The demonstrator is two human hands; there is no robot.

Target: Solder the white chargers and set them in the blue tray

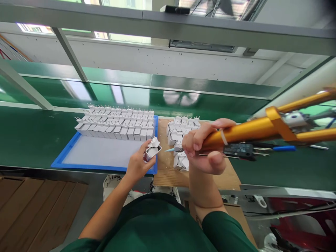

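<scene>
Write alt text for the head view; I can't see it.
A person's left hand holds a small white plastic case while the right hand grips an orange metallic tubular tool, its pale-blue tapered tip aimed toward the case. Rows of white pronged cases line the far part of a blue-rimmed tray; more cases sit on brown cardboard.

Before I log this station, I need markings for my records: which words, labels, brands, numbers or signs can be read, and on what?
No text can be read.
Black switch on the gold tool: faint marks, too small and blurred to read.
Patterned cloth: black marks; I cannot tell whether they are letters.
</scene>
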